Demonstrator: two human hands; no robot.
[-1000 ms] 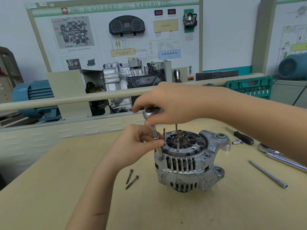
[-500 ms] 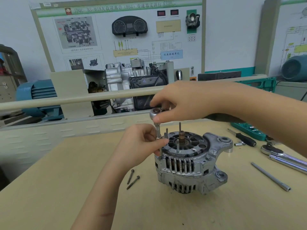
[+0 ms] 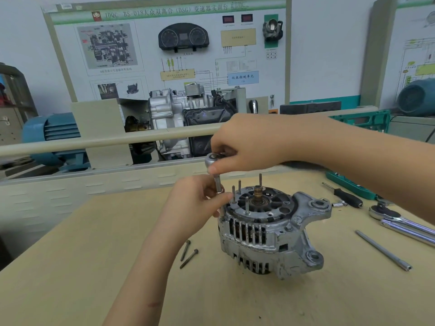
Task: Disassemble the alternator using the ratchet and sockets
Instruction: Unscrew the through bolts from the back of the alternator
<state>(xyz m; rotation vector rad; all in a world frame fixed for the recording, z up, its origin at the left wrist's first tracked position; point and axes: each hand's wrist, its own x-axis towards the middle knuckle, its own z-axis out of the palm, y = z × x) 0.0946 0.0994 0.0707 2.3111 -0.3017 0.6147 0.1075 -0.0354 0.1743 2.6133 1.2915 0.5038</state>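
At centre frame, alternator sits on tan surface, shaft end up, several studs standing from top face. Your right hand grips ratchet head, fingers curled round it. Your left hand pinches socket extension below it, at alternator's left rim. Two loose bolts lie just left of alternator. Second ratchet and long bar lie at right of frame.
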